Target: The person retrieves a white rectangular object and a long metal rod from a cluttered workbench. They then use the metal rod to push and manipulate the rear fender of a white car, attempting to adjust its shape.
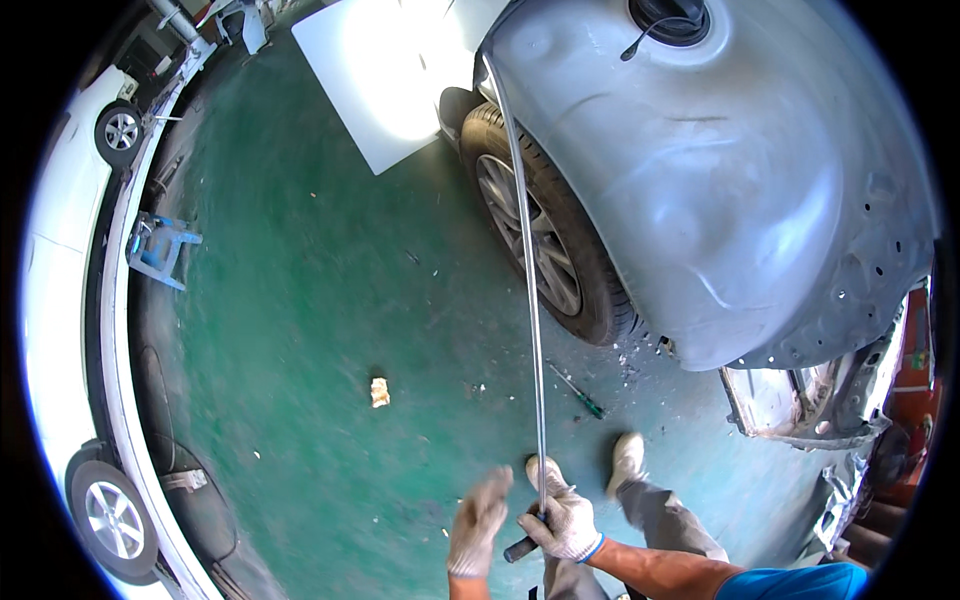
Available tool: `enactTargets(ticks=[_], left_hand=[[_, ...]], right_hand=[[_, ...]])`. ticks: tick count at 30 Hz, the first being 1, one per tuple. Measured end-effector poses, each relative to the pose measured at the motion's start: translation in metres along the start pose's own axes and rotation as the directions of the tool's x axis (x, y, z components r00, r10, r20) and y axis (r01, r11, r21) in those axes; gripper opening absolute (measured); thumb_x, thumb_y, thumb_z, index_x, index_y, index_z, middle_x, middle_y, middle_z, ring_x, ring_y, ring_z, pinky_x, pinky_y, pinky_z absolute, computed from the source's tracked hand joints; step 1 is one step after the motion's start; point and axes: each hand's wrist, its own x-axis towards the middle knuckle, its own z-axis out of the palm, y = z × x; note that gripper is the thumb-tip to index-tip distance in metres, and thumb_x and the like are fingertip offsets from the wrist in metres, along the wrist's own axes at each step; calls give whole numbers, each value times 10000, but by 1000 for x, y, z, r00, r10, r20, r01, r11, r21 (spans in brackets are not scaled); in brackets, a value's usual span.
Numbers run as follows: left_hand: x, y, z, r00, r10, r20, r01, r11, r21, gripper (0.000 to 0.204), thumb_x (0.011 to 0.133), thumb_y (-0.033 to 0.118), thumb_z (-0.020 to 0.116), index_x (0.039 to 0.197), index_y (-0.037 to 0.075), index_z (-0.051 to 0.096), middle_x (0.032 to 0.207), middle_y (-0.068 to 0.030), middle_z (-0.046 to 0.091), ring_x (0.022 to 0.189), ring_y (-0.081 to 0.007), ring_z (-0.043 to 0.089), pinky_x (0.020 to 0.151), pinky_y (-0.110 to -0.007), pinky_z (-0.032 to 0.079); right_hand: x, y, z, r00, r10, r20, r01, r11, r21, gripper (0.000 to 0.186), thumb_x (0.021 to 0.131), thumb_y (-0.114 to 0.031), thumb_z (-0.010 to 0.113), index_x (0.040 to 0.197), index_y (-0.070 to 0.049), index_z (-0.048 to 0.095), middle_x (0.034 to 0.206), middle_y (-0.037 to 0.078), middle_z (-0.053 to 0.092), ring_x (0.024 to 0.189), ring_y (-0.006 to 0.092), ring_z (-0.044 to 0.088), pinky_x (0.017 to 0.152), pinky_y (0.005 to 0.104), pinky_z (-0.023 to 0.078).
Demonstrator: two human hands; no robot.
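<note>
My right hand (568, 527), in a pale work glove, is closed round the lower end of a long, thin metal rod (531, 290). The rod's dark handle (521, 548) sticks out below that fist. Running up and away from me, it passes in front of the car's wheel (600, 305), and its far end is at the edge of the silver, dented body panel (690, 180). Whether the tip touches the panel I cannot tell. Just left of the handle, my gloved left hand (480, 522) is raised with fingers stretched out, holding nothing and slightly blurred.
A green-handled screwdriver (590, 403) lies on the green floor right of the rod, near my shoes. A crumpled yellowish scrap (379, 392) lies further left. A white panel (365, 80) stands beyond the wheel. At left are a blue stool (165, 248) and a white car (62, 270).
</note>
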Motion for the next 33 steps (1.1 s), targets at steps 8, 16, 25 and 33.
enactTargets(ticks=[8, 16, 25, 33], left_hand=[[154, 116, 123, 921, 388, -36, -373, 904, 210, 490, 1092, 323, 547, 1468, 13, 494, 1063, -122, 697, 763, -134, 652, 713, -288, 561], [179, 140, 121, 969, 245, 29, -247, 962, 116, 368, 1099, 268, 527, 1389, 47, 574, 767, -17, 622, 536, -46, 472, 490, -220, 427], [204, 113, 98, 900, 397, 182, -415, 907, 74, 335, 1109, 251, 520, 1376, 60, 587, 722, -4, 586, 543, -52, 496, 470, -212, 407], [246, 102, 92, 801, 568, 187, -583, 812, 34, 295, 1077, 276, 582, 1249, 43, 643, 644, -14, 564, 466, -91, 479, 419, -268, 408]], right_hand=[[14, 4, 7, 994, -92, -57, 86, 992, -96, 333, 858, -360, 791, 728, -92, 641, 578, 127, 619, 512, 350, 631, 536, 452, 513], [25, 13, 31, 983, -144, -115, 139, 989, -46, 212, 813, -276, 809, 775, -112, 680, 573, 68, 613, 497, 309, 624, 542, 407, 522], [32, 35, 47, 972, -153, -178, 140, 987, -81, 260, 878, -271, 756, 812, -68, 606, 606, 128, 580, 548, 379, 578, 576, 499, 462], [48, 74, 59, 951, -223, -215, 170, 956, -237, 288, 856, -335, 801, 827, -82, 665, 585, 147, 606, 519, 362, 626, 519, 464, 510]])
